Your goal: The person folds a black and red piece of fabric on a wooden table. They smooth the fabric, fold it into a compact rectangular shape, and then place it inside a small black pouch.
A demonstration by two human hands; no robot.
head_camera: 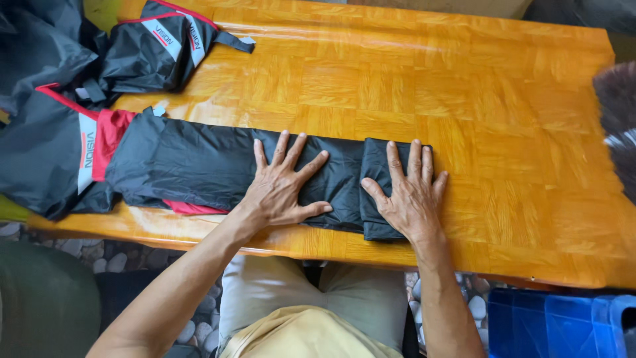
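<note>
Both hands lie flat, palms down and fingers spread, pressing on a long black raincoat (199, 166) folded into a narrow strip across the table (411, 86); neither hand grips anything. The left hand (285, 185) rests on the middle of the strip, fingers fanned toward the far edge of the table, thumb pointing right. The right hand (409, 195) rests on the right end of the strip, where the fabric is doubled back into a thicker folded section; its fingertips reach the far edge of that fold and its little finger lies partly on bare wood. The two hands are near each other but apart, with a visible crease in the fabric between them. The strip runs left from the hands, parallel to the near edge of the table, and shows a red lining at its lower edge and a red and white panel at its left end, where the garment widens and hangs over the table's left side. A second black garment with red piping (159, 46), bundled loosely, lies at the far left corner of the table, well apart from the hands. The table surface is glossy orange parquet-patterned wood. Below the near edge are the person's lap, a pebbled floor (106, 255) and a blue plastic crate (556, 325) at lower right
</note>
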